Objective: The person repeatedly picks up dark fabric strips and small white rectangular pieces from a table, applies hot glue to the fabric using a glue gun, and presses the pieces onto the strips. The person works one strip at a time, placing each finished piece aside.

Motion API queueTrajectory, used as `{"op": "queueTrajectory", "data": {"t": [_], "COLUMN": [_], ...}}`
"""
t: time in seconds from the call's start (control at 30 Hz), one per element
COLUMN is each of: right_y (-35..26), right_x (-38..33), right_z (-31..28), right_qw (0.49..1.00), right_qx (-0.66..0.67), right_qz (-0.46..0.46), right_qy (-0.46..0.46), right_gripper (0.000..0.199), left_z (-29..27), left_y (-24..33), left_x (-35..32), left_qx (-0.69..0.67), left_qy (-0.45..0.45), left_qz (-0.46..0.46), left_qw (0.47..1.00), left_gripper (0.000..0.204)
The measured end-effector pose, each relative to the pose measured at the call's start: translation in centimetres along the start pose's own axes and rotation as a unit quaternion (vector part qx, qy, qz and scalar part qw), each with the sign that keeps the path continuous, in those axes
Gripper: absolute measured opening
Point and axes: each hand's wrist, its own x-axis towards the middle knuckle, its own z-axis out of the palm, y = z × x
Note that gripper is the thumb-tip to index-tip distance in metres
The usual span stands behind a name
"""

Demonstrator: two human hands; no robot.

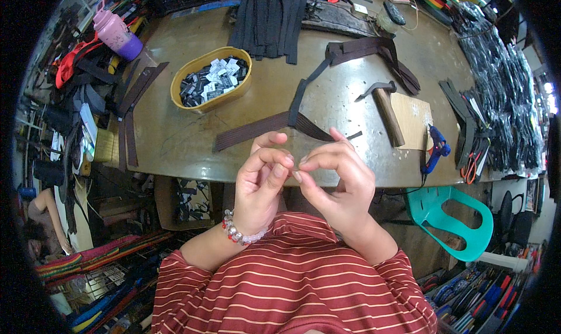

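Near the table's front edge, my left hand (259, 185) and my right hand (341, 185) meet almost fingertip to fingertip. Each is closed in a pinch of thumb and forefinger, and whatever they hold, if anything, is too small to make out. A beaded bracelet (232, 229) circles my left wrist. Just beyond my hands lies a dark brown webbing strap (254, 131), with a narrower black strap (300, 103) crossing it and running to a folded brown strap (362, 49). The yellow tub (204, 105) to the left is full of small black pieces with white labels (217, 80).
On the right of the metal table (198, 153) are a hammer (387, 109), a wooden board (414, 115), a blue glue gun (435, 150) and orange-handled scissors (469, 169). Black straps (272, 21) hang together at the back. A purple bottle (118, 35) stands far left; a green stool (450, 220) is lower right.
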Motion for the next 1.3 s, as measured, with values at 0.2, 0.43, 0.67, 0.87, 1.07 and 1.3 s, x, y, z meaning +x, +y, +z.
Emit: {"op": "queueTrajectory", "data": {"t": [0.2, 0.43, 0.67, 0.87, 1.07, 1.3], "right_y": [-0.2, -0.5, -0.5, -0.3, 0.1, 1.6], "right_x": [0.2, 0.0, -0.2, -0.2, -0.5, -1.5], "right_z": [-0.1, 0.7, 0.7, 1.0, 1.4, 0.3], "right_qw": [0.997, 0.986, 0.988, 0.976, 0.981, 0.996], "right_qx": [-0.050, -0.122, -0.096, -0.156, -0.139, -0.073], "right_qz": [-0.057, -0.103, -0.111, -0.140, -0.130, -0.029], "right_qy": [0.013, 0.040, 0.053, 0.053, 0.044, -0.035], "right_gripper": [0.017, 0.021, 0.021, 0.022, 0.019, 0.015], "left_z": [0.0, 0.0, 0.4, 0.2, 0.4, 0.1], "left_y": [-0.1, 0.1, 0.2, 0.1, 0.1, 0.1], "left_x": [0.1, 0.2, 0.0, -0.2, -0.2, -0.6], "left_qx": [0.059, 0.059, 0.025, 0.032, -0.005, -0.090], "left_qy": [-0.015, -0.019, -0.023, -0.015, 0.009, 0.034], "left_qz": [0.036, 0.052, 0.055, 0.050, 0.012, -0.045], "left_qw": [0.997, 0.997, 0.998, 0.998, 1.000, 0.994], "left_gripper": [0.006, 0.006, 0.006, 0.008, 0.010, 0.010]}}
